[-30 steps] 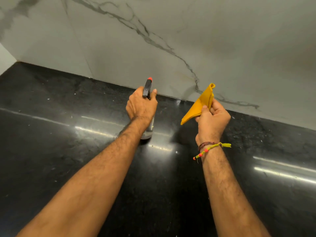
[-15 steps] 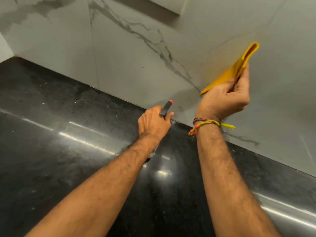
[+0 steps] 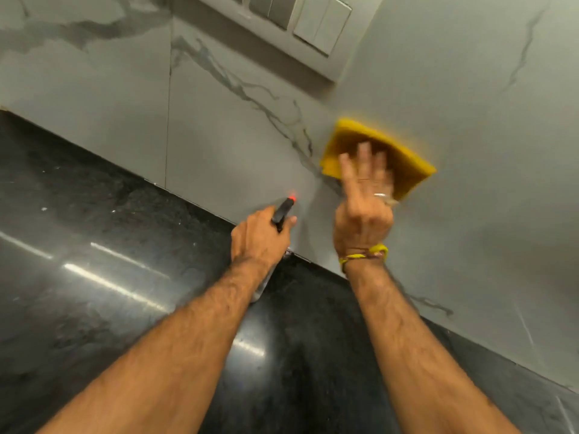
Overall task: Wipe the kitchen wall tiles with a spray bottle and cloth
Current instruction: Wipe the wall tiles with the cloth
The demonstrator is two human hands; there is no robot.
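A folded yellow cloth [image 3: 398, 151] lies flat against the grey marble-veined wall tiles [image 3: 470, 120]. My right hand [image 3: 363, 202] presses it to the wall with fingers spread, blurred by motion. My left hand [image 3: 260, 242] is wrapped around a spray bottle [image 3: 282, 211] with a black head and a red nozzle tip; the clear body is mostly hidden under my hand and wrist. The bottle is held low, just above where the counter meets the wall, nozzle toward the tiles.
A glossy black stone counter [image 3: 94, 245] runs under the wall and fills the left and bottom of the view. A white switch panel [image 3: 313, 23] is mounted on the wall above the cloth. A vertical tile joint [image 3: 169, 104] runs left of the hands.
My right hand has gone from pinching the raised cloth to pressing it flat on the tiles. The view has tilted up, bringing the switch panel in. The left hand keeps the bottle low.
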